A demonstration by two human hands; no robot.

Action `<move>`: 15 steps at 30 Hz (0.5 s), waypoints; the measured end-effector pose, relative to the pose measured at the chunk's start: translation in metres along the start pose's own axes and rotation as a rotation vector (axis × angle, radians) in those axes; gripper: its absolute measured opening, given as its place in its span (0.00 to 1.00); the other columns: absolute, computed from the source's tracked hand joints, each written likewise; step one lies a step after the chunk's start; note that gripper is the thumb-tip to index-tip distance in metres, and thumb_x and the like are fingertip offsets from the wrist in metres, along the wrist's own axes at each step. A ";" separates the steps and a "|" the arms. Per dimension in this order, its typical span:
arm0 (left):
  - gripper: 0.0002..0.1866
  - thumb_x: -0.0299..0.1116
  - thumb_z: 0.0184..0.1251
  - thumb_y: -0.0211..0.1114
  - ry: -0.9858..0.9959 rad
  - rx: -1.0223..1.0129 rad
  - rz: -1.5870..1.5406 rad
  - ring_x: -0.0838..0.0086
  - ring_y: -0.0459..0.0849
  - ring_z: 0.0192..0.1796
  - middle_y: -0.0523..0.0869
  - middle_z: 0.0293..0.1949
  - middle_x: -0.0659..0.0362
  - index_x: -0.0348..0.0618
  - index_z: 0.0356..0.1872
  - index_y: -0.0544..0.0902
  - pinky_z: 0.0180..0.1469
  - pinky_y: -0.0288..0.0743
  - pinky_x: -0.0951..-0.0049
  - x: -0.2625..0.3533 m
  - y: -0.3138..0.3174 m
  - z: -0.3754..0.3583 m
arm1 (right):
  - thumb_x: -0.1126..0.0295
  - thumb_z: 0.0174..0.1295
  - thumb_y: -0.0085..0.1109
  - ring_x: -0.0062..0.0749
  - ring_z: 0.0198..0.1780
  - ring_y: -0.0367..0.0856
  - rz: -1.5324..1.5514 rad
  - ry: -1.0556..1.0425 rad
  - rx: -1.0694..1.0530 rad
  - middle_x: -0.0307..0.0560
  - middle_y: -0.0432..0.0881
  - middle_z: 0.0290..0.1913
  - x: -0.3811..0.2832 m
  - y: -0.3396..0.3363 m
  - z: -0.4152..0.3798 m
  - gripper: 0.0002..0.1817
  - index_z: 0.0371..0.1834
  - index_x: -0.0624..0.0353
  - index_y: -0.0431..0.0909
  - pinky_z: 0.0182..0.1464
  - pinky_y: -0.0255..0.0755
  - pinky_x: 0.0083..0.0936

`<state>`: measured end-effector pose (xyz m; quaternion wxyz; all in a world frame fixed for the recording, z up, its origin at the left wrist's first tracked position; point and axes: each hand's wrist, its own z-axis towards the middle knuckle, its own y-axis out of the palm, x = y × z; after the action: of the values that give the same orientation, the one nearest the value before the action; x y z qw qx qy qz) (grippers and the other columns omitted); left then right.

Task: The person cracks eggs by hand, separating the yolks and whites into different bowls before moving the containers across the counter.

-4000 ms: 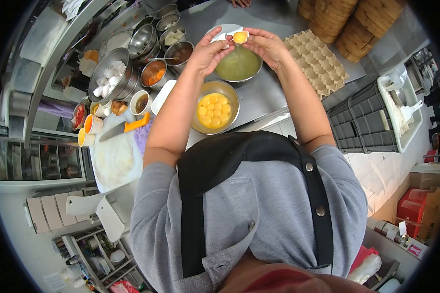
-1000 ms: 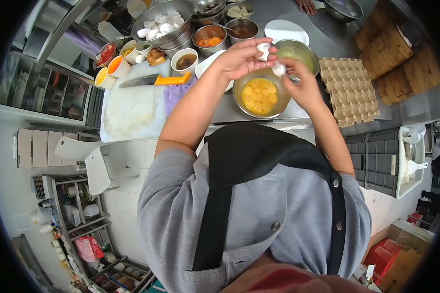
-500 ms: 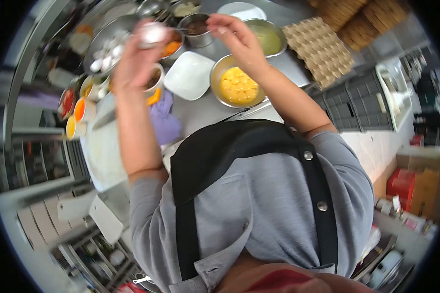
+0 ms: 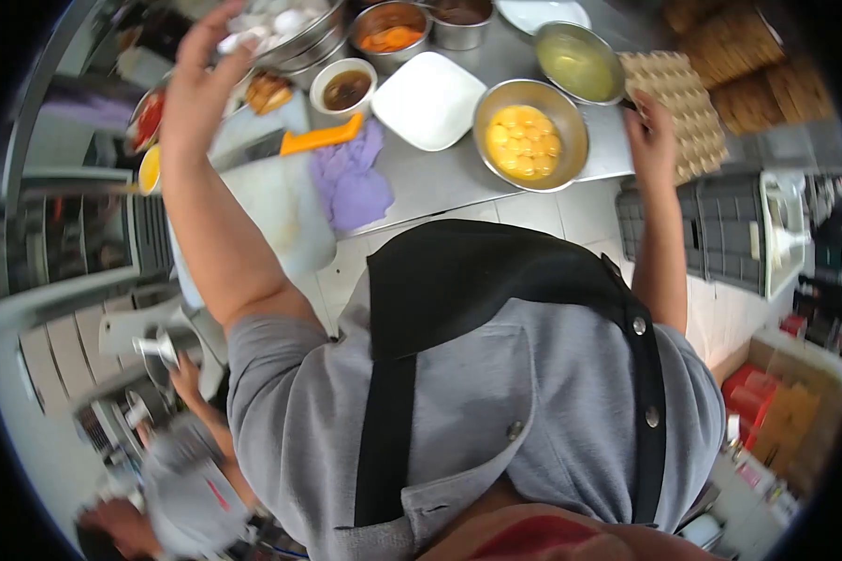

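My left hand (image 4: 196, 89) is raised at the upper left with thumb and fingers apart. It reaches beside a metal bowl (image 4: 323, 35) heaped with white eggshells (image 4: 285, 23), some partly behind the fingers. At the right my right hand (image 4: 653, 140) is near the cardboard egg tray (image 4: 692, 107), its fingers loosely bent and apart with nothing seen in them. Between the hands stands a steel bowl (image 4: 578, 154) of egg yolks (image 4: 524, 140). Behind it is a second bowl (image 4: 617, 84) with clear yellowish egg white (image 4: 575, 70).
A white square dish (image 4: 428, 101), a cup of brown sauce (image 4: 346, 89) and a bowl of orange food (image 4: 390, 37) stand on the counter. An orange-handled knife (image 4: 323, 136) lies by a purple cloth (image 4: 355, 182) and a cutting board (image 4: 271, 201). A co-worker (image 4: 192, 477) is at lower left.
My hands have moved apart: the left, which had a white shell at its fingers, to the left, the right down to the egg tray. The view has shifted, and a co-worker has appeared.
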<state>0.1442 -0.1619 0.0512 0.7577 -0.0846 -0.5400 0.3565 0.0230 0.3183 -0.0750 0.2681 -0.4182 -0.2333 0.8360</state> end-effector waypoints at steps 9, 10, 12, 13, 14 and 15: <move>0.20 0.45 0.52 0.65 -0.187 -0.340 0.729 0.49 0.67 0.58 0.71 0.56 0.51 0.51 0.46 0.78 0.58 0.63 0.60 -0.050 0.132 -0.162 | 0.77 0.59 0.55 0.22 0.39 0.77 0.387 -0.002 -0.128 0.43 0.80 0.39 -0.036 0.002 -0.009 0.08 0.41 0.62 0.79 0.42 0.71 0.17; 0.19 0.46 0.51 0.65 -0.236 -0.189 0.915 0.46 0.68 0.55 0.73 0.52 0.50 0.48 0.42 0.80 0.56 0.66 0.60 -0.052 0.146 -0.166 | 0.77 0.58 0.56 0.24 0.38 0.78 0.409 -0.039 -0.171 0.45 0.80 0.37 -0.052 0.003 -0.007 0.08 0.40 0.62 0.79 0.41 0.71 0.18; 0.16 0.43 0.50 0.64 -0.227 -0.111 0.913 0.48 0.71 0.52 0.75 0.48 0.50 0.48 0.39 0.80 0.54 0.67 0.60 -0.064 0.163 -0.164 | 0.77 0.57 0.55 0.26 0.37 0.78 0.463 -0.090 -0.265 0.45 0.81 0.36 -0.069 0.006 -0.007 0.08 0.39 0.61 0.79 0.39 0.72 0.21; 0.13 0.41 0.49 0.64 -0.226 -0.032 0.912 0.50 0.73 0.49 0.77 0.44 0.50 0.47 0.35 0.81 0.52 0.68 0.59 -0.071 0.170 -0.160 | 0.77 0.58 0.54 0.26 0.36 0.79 0.482 -0.109 -0.291 0.45 0.81 0.36 -0.075 0.007 -0.008 0.08 0.39 0.62 0.79 0.39 0.72 0.21; 0.13 0.41 0.49 0.64 -0.240 -0.010 0.925 0.50 0.73 0.49 0.77 0.44 0.50 0.47 0.35 0.81 0.52 0.68 0.59 -0.080 0.175 -0.158 | 0.77 0.58 0.54 0.27 0.36 0.79 0.510 -0.139 -0.328 0.46 0.81 0.36 -0.079 0.008 -0.007 0.07 0.39 0.62 0.79 0.38 0.73 0.21; 0.12 0.40 0.50 0.62 -0.162 -0.045 0.873 0.53 0.74 0.48 0.77 0.42 0.51 0.47 0.33 0.81 0.51 0.70 0.59 -0.090 0.175 -0.156 | 0.77 0.58 0.54 0.27 0.36 0.79 0.540 -0.174 -0.344 0.46 0.81 0.36 -0.083 0.009 -0.007 0.07 0.39 0.62 0.79 0.38 0.73 0.21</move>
<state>0.1876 -0.0510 -0.1699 0.4894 -0.2927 -0.5190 0.6367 0.0685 0.2592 -0.0372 -0.0587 -0.4309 -0.2741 0.8578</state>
